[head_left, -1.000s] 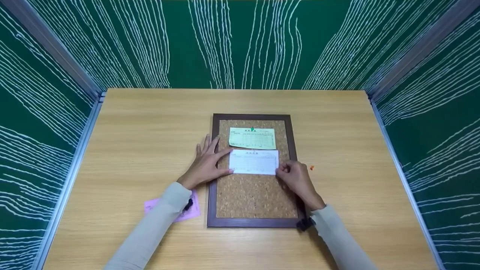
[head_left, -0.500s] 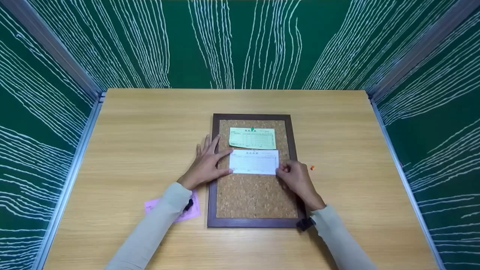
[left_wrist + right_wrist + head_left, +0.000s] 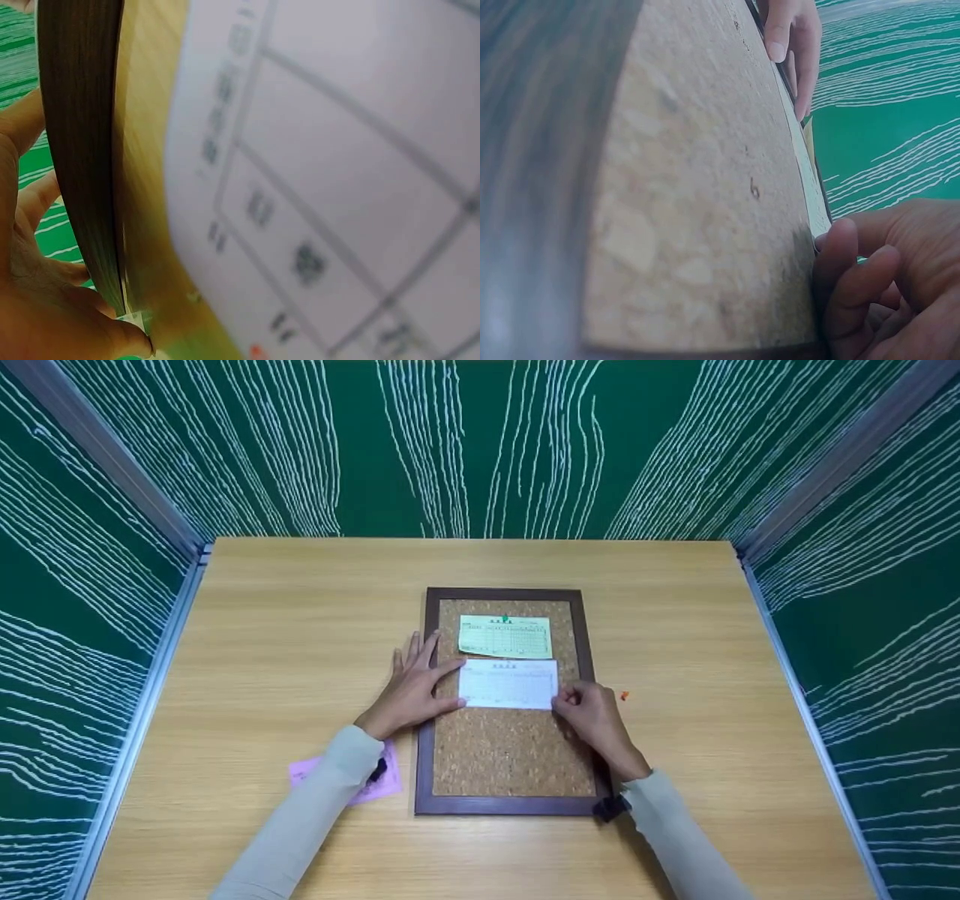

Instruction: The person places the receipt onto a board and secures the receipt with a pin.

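Observation:
On the cork board (image 3: pixel 510 754) lies a white printed form slip (image 3: pixel 507 684), just below a green form slip (image 3: pixel 506 637) that has a green push pin (image 3: pixel 505 618) at its top edge. My left hand (image 3: pixel 409 690) rests over the board's left frame with fingers spread, thumb and index fingertips on the slip's left corners. At the lower right corner, my right hand (image 3: pixel 589 712) pinches the white slip between thumb and finger. The right wrist view shows this right hand (image 3: pixel 885 285) curled low at the slip's edge.
A pink form slip (image 3: pixel 386 784) lies on the table (image 3: pixel 300 607), partly under the left forearm; it fills much of the left wrist view. An orange push pin (image 3: pixel 624 696) sits right of the board. Green panels with white lines enclose the table.

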